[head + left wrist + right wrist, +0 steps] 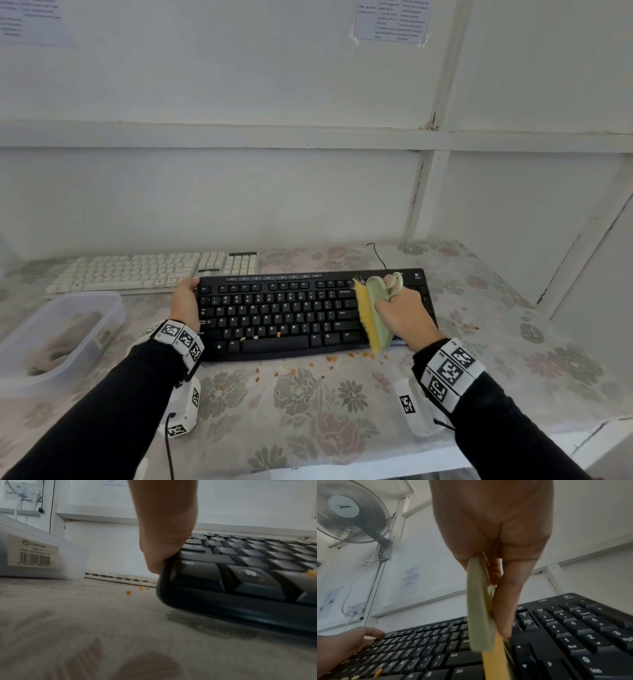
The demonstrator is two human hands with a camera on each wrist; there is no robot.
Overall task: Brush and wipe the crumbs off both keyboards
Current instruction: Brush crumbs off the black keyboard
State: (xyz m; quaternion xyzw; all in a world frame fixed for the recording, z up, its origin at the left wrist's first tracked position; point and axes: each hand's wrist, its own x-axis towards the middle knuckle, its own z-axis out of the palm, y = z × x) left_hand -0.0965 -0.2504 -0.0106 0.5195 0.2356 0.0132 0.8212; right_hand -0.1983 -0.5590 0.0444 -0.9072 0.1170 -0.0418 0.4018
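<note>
Nearest the person, on the flowered cloth [342, 411] along the table's front edge, lies a broad bare stretch between the two sleeved forearms, and orange crumbs [329, 359] are scattered just in front of the black keyboard [291, 315]. More crumbs sit on its lowest key rows near the space bar. Its front left corner looks slightly raised off the cloth in the left wrist view, though the blur makes that uncertain. The left hand [186, 301] grips the keyboard's left end, thumb curled over the top corner. The right hand [402, 317] is closed around a pale green brush [376, 308], whose yellow bristles [364, 315] point left and touch the keys around Enter and Shift, between the letter block and the number pad. To the right of this keyboard the cloth runs open up to the white side wall. At the left, a translucent plastic tub [113, 308] stands near the table's edge, well apart from the black keyboard; something dark lies inside, too blurred to name. Farther back, the white keyboard [154, 272] lies close to the rear wall, its right end just behind the black keyboard's back edge.
</note>
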